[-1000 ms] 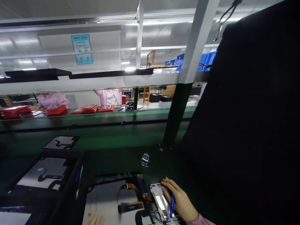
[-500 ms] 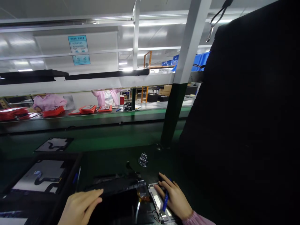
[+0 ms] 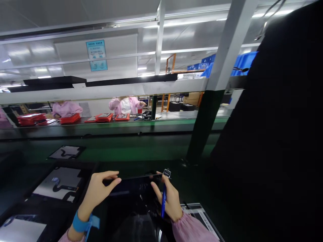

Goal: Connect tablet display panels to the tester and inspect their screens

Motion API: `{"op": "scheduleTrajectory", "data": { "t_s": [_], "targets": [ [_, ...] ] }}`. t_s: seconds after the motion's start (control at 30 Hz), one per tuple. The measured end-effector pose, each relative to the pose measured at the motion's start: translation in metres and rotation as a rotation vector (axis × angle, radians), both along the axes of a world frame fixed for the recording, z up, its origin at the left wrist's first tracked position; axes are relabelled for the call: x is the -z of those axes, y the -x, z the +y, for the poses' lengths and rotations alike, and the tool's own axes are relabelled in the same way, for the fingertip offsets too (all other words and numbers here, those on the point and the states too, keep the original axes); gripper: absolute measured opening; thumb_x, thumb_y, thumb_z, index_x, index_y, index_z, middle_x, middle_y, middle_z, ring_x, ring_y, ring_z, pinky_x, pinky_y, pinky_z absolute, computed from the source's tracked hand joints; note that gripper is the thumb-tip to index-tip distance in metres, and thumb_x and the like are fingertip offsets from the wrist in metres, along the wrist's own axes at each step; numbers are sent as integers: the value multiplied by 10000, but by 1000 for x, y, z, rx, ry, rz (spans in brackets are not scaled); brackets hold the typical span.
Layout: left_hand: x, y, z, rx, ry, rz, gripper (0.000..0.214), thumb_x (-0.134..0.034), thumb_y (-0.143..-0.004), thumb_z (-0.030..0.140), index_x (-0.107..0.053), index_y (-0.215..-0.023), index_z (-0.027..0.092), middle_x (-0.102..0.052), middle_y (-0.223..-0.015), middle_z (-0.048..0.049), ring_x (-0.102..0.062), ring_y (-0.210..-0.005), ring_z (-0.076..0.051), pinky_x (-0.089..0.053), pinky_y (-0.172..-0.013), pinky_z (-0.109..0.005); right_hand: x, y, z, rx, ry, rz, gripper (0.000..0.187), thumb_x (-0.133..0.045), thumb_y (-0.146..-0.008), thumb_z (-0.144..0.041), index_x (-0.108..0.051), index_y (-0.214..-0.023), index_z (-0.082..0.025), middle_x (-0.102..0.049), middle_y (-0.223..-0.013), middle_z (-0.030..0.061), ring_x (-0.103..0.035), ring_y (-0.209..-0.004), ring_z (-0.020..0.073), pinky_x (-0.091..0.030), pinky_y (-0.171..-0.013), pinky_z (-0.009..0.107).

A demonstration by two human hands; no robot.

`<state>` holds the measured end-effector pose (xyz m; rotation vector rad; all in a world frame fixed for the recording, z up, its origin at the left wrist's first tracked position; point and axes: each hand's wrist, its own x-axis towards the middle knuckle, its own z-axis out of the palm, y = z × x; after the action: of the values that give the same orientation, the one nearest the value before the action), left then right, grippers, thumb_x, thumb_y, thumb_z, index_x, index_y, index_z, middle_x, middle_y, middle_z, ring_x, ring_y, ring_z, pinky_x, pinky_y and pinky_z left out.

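Both my hands hold a dark glossy tablet panel [image 3: 133, 201], tilted up toward me above the bench. My left hand [image 3: 98, 191] grips its upper left edge with thumb and fingers closed on it; a blue strap circles that wrist. At the panel's upper right edge is my right hand [image 3: 168, 196], closed on it, with a blue pen [image 3: 163, 201] tucked between the fingers. A small metal clip-like part [image 3: 167, 173] sits just beyond my right fingertips.
A silver frame tray [image 3: 202, 218] lies on the bench at lower right. Black trays with grey panels [image 3: 59, 183] stand to the left. A green conveyor [image 3: 126, 148] runs across. Behind it, people in pink work near red stacks [image 3: 103, 117]. A big black mass [image 3: 272, 134] fills the right.
My left hand came up and took the panel's left edge. My right hand left the silver tray and moved to the panel's right edge. The panel now stands raised with its dark face toward me.
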<state>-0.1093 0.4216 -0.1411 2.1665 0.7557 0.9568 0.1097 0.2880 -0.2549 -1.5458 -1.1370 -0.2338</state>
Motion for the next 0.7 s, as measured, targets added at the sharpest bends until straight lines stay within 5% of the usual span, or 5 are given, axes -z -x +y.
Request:
{"op": "scheduleTrajectory", "data": {
  "t_s": [0.17, 0.33, 0.47, 0.7],
  "targets": [
    [55, 4, 12, -181, 161, -377, 535, -550, -864, 539, -539, -1264, 186, -722, -1018, -89, -683, -910, -253, -502, -880, -387, 28, -13, 6, -41, 17, -186, 571, -466, -938, -283, -288, -1471, -181, -572, -1314, 136, -593, -1166, 261, -512, -982, 407],
    [98, 10, 17, -164, 244, -394, 557, -471, -862, 631, -560, -1206, 202, -604, -1223, -100, -544, -1166, -293, -415, -992, -390, 41, -18, 3, -127, 154, -227, 816, -520, -901, -326, -28, -1532, -170, -488, -1397, 168, -493, -1272, 291, -488, -997, 437],
    [89, 12, 17, -188, 205, -369, 592, -571, -800, 611, -508, -1233, 213, -533, -1263, -105, -500, -1192, -321, -399, -993, -408, 32, -14, 0, -136, 161, -211, 816, -539, -911, -362, -46, -1535, -179, -440, -1441, 172, -455, -1300, 303, -440, -1042, 442],
    [68, 12, 6, -126, 524, -328, 800, -814, -620, 373, -383, -1280, 231, -582, -1150, -81, -604, -1023, -288, -513, -833, -369, 14, -14, -13, -215, 107, 26, 714, -536, -911, -396, -231, -1515, -168, -459, -1439, 121, -410, -1328, 312, -381, -1082, 455]
  ]
}}
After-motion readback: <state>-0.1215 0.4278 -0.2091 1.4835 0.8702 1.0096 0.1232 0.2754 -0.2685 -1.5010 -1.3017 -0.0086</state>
